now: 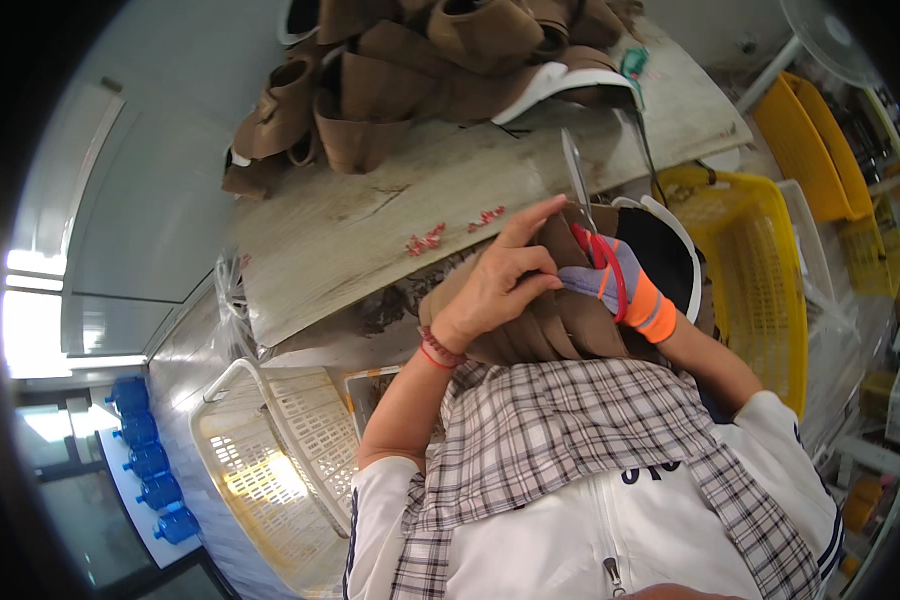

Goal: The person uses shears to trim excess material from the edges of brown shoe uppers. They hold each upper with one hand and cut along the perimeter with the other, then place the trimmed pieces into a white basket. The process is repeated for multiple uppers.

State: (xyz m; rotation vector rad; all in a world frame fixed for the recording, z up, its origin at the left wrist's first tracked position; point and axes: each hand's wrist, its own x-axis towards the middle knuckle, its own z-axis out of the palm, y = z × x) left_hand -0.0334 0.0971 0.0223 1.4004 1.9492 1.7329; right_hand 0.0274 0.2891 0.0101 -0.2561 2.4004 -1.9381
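My left hand (500, 280) is bare and lies over a stack of brown shoe uppers (530, 320) on my lap. Its index finger points out, while the thumb and another finger pinch together beside my right fingertips; what they hold is too small to tell. My right hand (630, 285), in a purple and orange glove, grips red-handled scissors (620, 275). The metal blades point up and away, toward the table edge. Right of the scissors, a black lining with a white rim (660, 240) shows on the uppers.
More brown uppers (370, 90) are heaped on the worn table (340, 225), with red scraps (427, 240) near its front edge. A yellow basket (785, 290) stands at my right and a cream basket (240, 490) at my left. Blue water bottles (150, 460) line the far left.
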